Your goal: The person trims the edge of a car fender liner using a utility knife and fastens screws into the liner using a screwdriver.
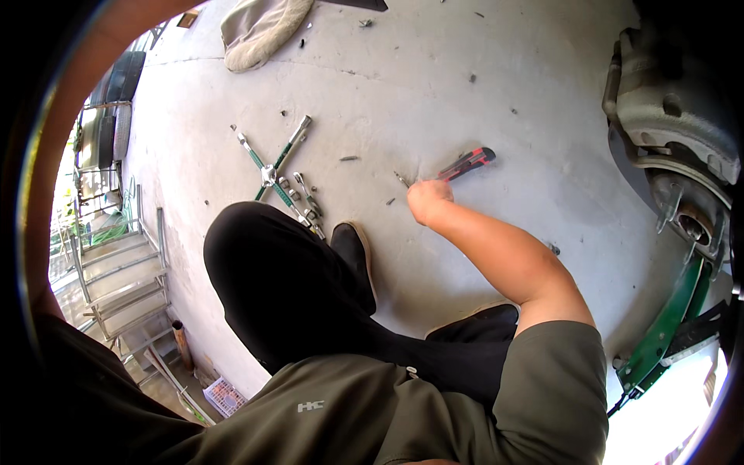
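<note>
My right hand point(428, 200) is low over the grey floor, its fingers closed. A thin metal piece point(401, 179) shows at the fingertips; whether they grip it I cannot make out. Just beyond the knuckles is a red and black tool point(466, 162) that looks like a utility knife, its near end meeting the hand's outline. Left of it, a cross-shaped lug wrench point(268, 176) with green sleeves lies on the floor, partly hidden by my knee. Sockets and a small green-handled wrench point(308, 194) lie beside it. A bare arm curves along the left rim; my left hand is out of sight.
At the right are a brake caliper point(670, 101) and hub point(692, 223), with a green jack point(663, 325) below. A beige cloth item point(263, 31) lies at the top. Metal steps point(120, 267) and tyres point(124, 77) stand left. Small debris dots the floor.
</note>
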A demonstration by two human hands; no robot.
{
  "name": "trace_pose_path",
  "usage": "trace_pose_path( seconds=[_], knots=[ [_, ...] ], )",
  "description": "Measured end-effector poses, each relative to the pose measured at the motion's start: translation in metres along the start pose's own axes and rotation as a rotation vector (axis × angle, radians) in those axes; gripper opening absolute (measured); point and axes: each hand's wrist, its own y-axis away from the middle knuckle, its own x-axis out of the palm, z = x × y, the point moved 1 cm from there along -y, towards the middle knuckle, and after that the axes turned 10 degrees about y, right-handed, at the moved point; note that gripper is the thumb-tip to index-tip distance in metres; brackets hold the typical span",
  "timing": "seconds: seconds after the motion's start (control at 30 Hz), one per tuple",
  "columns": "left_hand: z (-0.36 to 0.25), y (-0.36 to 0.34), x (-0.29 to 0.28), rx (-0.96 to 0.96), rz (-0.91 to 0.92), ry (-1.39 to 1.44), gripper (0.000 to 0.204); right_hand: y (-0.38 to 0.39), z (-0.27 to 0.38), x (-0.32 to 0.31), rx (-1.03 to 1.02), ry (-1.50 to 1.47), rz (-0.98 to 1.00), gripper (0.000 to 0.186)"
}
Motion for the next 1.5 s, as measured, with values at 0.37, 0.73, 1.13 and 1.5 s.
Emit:
trace_pose_path(
  seconds=[0.37, 0.73, 1.13, 1.5],
  knots=[
    [0.001, -0.001, 0.008, -0.004, -0.070, -0.010, 0.050, 0.012, -0.094, -0.086, -0.286, -0.997, 0.171, 0.024],
    [-0.005, -0.012, -0.004, -0.008, 0.045, 0.057, 0.049, 0.010, -0.126, -0.094, -0.011, -0.521, -0.499, 0.032],
    [-0.007, -0.016, -0.010, -0.062, 0.023, 0.018, 0.051, 0.010, -0.054, -0.063, -0.048, -0.550, -0.409, 0.029],
    [-0.041, -0.014, -0.036, -0.318, 0.052, 0.318, 0.043, 0.068, -0.096, -0.272, -0.743, -2.363, -0.581, 0.058]
  ],
)
